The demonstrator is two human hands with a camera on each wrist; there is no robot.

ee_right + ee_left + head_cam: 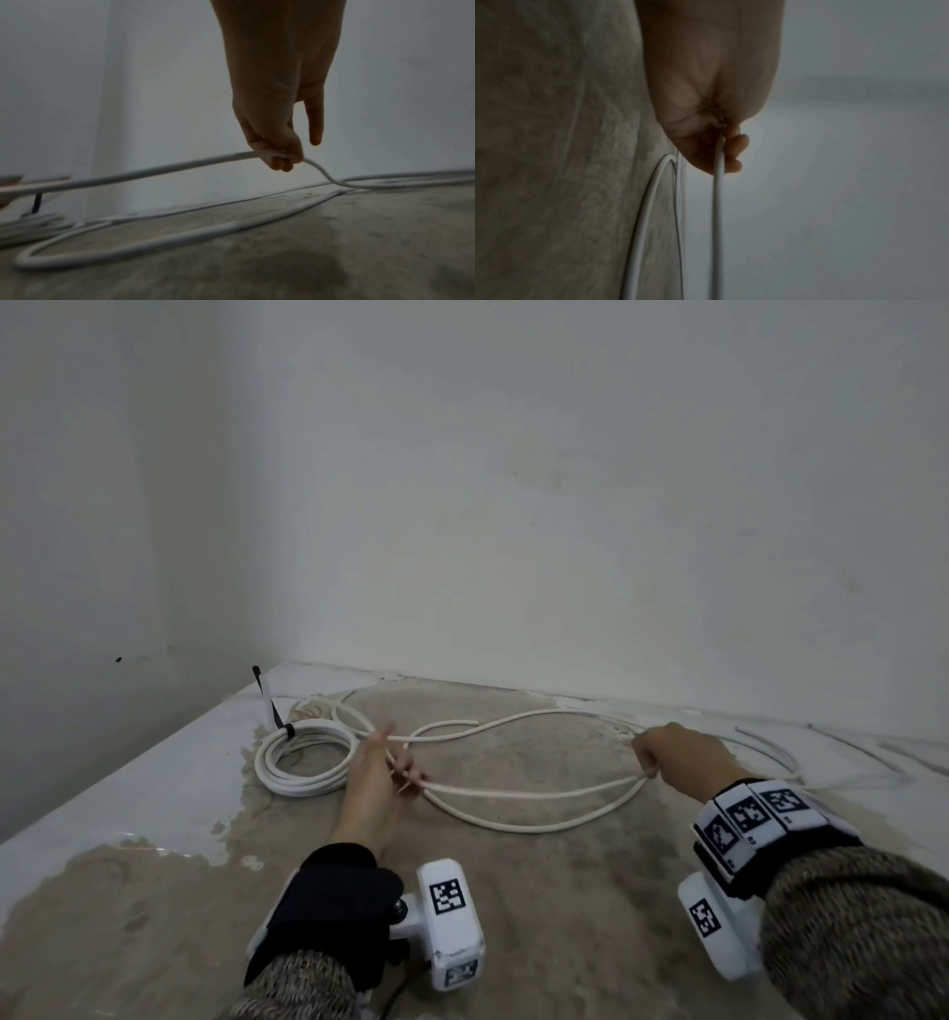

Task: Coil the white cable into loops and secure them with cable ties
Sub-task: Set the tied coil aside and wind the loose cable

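White cable runs left-right across the bare concrete floor, long axis roughly on the line between the two hands. Left hand curls its fingers round a gathered bunch of strands; the left wrist view shows strands running through the closed fingers. Right hand, well apart to the right, pinches a single strand; in the right wrist view that strand passes through the curled fingers with one finger left sticking out straight. Between the hands one long flat loop lies on the floor, nearer edge bowing toward the person, far strands crossing just right of the left hand.

Finished coil lies just left of the left hand, touching the floor, already cinched with a black cable tie on its far side. Slack still trails past the right hand toward the wall.

Judgement: mid-coiling of a second bundle, no tie on it yet. Next pass likely brings the right hand's strand across to the left hand, which is the collector and nearer the gathered loops. Risk: crossed strands near the left hand twisting into a figure-eight rather than a round loop
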